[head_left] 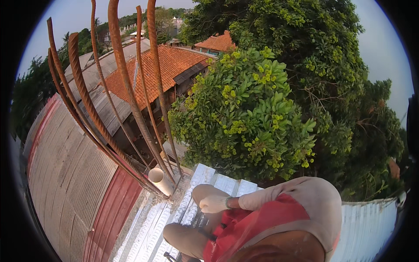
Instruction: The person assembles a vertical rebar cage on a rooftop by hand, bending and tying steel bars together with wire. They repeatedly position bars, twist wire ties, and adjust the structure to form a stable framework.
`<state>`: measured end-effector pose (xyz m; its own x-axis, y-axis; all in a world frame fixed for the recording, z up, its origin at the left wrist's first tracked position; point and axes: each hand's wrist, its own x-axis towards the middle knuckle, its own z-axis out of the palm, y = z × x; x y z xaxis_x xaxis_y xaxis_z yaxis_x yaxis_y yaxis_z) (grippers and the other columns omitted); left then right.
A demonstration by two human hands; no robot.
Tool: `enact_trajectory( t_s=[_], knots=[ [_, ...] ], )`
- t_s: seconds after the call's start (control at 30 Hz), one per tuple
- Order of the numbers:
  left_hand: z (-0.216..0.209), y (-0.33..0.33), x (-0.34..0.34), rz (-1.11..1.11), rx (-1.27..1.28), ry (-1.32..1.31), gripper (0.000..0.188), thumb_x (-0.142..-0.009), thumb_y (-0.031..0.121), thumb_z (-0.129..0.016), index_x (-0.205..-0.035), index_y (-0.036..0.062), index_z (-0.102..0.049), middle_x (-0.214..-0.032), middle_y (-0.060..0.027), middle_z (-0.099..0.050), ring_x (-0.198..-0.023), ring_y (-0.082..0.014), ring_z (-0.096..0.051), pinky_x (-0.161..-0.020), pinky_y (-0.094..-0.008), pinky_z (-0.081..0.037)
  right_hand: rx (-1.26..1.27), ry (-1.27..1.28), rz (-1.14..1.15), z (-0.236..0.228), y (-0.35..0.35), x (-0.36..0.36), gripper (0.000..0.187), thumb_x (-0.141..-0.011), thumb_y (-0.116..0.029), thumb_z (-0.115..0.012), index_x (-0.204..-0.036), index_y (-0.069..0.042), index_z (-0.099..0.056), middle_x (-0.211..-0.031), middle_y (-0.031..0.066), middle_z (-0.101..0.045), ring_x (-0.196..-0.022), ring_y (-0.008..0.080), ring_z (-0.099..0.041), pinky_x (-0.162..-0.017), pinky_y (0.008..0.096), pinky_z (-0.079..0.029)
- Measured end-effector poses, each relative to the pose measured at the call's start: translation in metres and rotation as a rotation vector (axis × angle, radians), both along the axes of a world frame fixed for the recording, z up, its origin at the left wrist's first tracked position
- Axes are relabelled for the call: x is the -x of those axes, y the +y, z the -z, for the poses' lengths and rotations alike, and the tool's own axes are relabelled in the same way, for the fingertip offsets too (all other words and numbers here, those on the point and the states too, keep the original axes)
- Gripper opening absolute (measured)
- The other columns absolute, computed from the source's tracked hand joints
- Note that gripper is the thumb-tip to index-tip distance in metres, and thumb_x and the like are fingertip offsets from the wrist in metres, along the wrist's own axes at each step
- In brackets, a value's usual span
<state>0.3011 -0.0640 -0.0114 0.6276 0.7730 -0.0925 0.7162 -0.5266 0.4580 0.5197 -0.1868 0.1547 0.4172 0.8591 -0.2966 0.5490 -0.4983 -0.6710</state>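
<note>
My right hand [214,204], in a whitish knit glove, rests by my bent knee [204,191] with its fingers curled in. Nothing shows sticking out of it. From it my sleeve [266,196], beige with red, runs back to the shoulder at the lower right. My other knee [179,233] is bent as well. Under me lie pale ribbed metal sheets [148,227]. A dark, thin object [169,257] is partly visible at the lower edge; its kind is unclear. My left hand is out of view.
Tall rusty rebars [126,87] rise at the left beside an open white pipe [160,181]. Beyond them lie a corrugated roof [65,166] and an orange tiled roof [174,61], lower down. Leafy branches [248,118] come close to the sheets' far edge.
</note>
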Motion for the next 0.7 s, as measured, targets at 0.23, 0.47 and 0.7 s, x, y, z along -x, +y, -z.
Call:
enact_trajectory(
  t_s=[0.23,0.47,0.7],
  knots=[
    [-0.012,-0.001,-0.026,0.002,-0.035,0.012,0.033,-0.090,0.037,-0.075,-0.089,0.0040,-0.073,-0.087,-0.0127,-0.077,-0.081,-0.0345,-0.074,-0.078,-0.0499,-0.060,-0.035,0.004,-0.034,0.055,0.005,-0.009,0.031,-0.101,-0.032,-0.063,-0.111,-0.005,-0.076,-0.105,0.0182,-0.078,-0.104,0.0388,-0.073,-0.092,0.0478,-0.054],
    [-0.015,-0.017,-0.026,-0.008,-0.045,0.030,0.034,-0.090,0.036,-0.074,-0.087,0.0026,-0.072,-0.082,-0.0131,-0.076,-0.078,-0.0346,-0.073,-0.077,-0.0493,-0.059,-0.011,0.100,-0.061,0.062,-0.006,0.003,0.031,-0.103,-0.033,-0.062,-0.113,-0.007,-0.074,-0.104,0.0175,-0.077,-0.100,0.0392,-0.072,-0.090,0.0483,-0.053],
    [-0.015,-0.037,-0.004,-0.060,-0.047,0.034,0.035,-0.090,0.035,-0.073,-0.085,0.0011,-0.071,-0.077,-0.0135,-0.076,-0.074,-0.0347,-0.072,-0.075,-0.0487,-0.059,-0.121,0.127,0.015,0.068,-0.040,0.012,0.030,-0.104,-0.034,-0.062,-0.111,-0.007,-0.073,-0.104,0.0178,-0.076,-0.102,0.0389,-0.071,-0.090,0.0482,-0.052]
  ],
)
